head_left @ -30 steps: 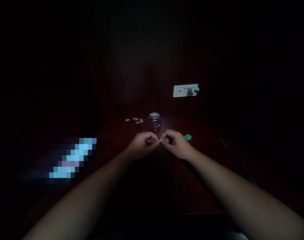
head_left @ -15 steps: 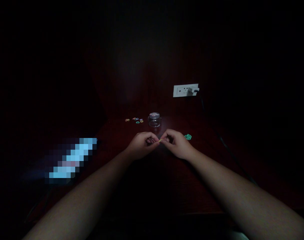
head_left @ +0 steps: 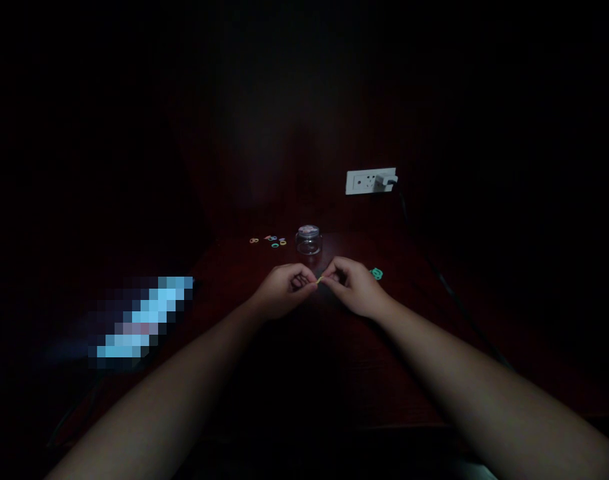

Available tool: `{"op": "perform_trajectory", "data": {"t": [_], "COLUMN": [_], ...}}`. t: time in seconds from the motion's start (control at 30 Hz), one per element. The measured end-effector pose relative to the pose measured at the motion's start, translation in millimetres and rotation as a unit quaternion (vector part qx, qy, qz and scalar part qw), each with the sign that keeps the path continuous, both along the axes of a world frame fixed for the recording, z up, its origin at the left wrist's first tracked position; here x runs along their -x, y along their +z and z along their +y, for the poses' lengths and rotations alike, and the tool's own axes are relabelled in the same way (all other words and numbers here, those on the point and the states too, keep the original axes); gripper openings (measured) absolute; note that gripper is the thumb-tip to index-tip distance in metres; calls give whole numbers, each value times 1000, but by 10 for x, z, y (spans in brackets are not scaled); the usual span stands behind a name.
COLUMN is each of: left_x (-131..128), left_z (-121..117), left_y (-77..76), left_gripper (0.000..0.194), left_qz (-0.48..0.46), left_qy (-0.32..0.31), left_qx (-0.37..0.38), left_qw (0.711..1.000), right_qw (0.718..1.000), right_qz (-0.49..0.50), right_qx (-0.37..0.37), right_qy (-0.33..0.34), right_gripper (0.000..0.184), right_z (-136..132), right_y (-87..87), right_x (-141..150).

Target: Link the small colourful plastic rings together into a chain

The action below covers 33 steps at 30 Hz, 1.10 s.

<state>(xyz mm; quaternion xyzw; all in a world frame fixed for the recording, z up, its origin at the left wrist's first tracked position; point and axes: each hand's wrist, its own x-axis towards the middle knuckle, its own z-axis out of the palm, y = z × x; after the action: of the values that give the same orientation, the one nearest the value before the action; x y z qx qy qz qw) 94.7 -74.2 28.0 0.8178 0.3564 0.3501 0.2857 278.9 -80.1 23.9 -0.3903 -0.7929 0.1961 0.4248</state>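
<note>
My left hand [head_left: 284,288] and my right hand [head_left: 351,285] meet over the dark red table, fingertips pinched. Between them runs a thin yellow hair tie [head_left: 320,280], one end in each hand; the fingers cover much of it. Just beyond the hands stands a small clear jar [head_left: 309,244] with a patterned lid on. Left of the jar lie several coloured hair ties [head_left: 275,245], spread loosely. Partly behind my right hand is a little cluster of green bands [head_left: 377,274].
At the left, a lit screen [head_left: 149,320] is blurred into blocks. A white wall socket [head_left: 370,181] holds a plug, and its dark cable [head_left: 451,293] runs down along the table's right side. The surroundings are very dark.
My fingertips have moved slightly apart, and a bit more of the yellow hair tie shows between them. The other things lie as before.
</note>
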Motion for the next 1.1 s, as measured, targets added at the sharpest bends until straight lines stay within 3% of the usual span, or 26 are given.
{"op": "perform_trajectory", "data": {"t": [1.1], "left_x": [-40], "left_z": [-20], "left_y": [16], "left_gripper": [9], "left_qz": [11], "left_qy": [92], "left_qx": [-102], "left_qw": [990], "right_qw": [988], "right_qz": [62], "right_qx": [119], "right_qy": [82], "right_gripper": [16], "right_z": [-22], "right_y": [-27], "right_x": [23]}}
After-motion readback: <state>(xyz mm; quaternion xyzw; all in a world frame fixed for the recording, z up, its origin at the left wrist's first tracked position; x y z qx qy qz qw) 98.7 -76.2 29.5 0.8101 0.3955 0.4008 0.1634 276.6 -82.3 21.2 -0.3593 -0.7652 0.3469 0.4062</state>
